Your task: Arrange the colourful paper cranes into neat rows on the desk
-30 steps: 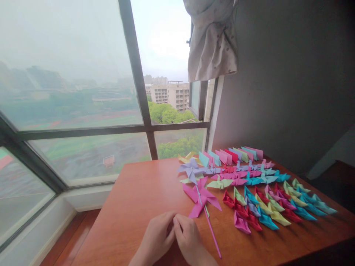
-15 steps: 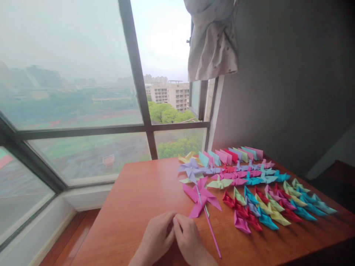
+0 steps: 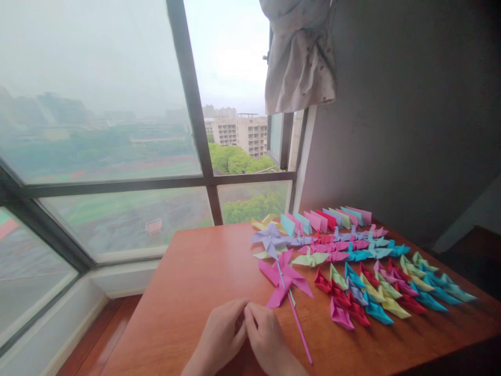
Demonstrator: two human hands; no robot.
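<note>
Low in the middle of the frame, the left hand [image 3: 221, 339] and right hand [image 3: 266, 337] rest on the smooth brown wood surface [image 3: 188, 292], fingertips pinched together; what they hold I cannot tell. Just right lies a pink paper pinwheel [image 3: 285, 278] on a thin stick. Farther right sit rows of bright folded paper shapes [image 3: 371, 292].

Big window [image 3: 117, 130], tied curtain [image 3: 299, 57], grey wall [image 3: 410, 115].
</note>
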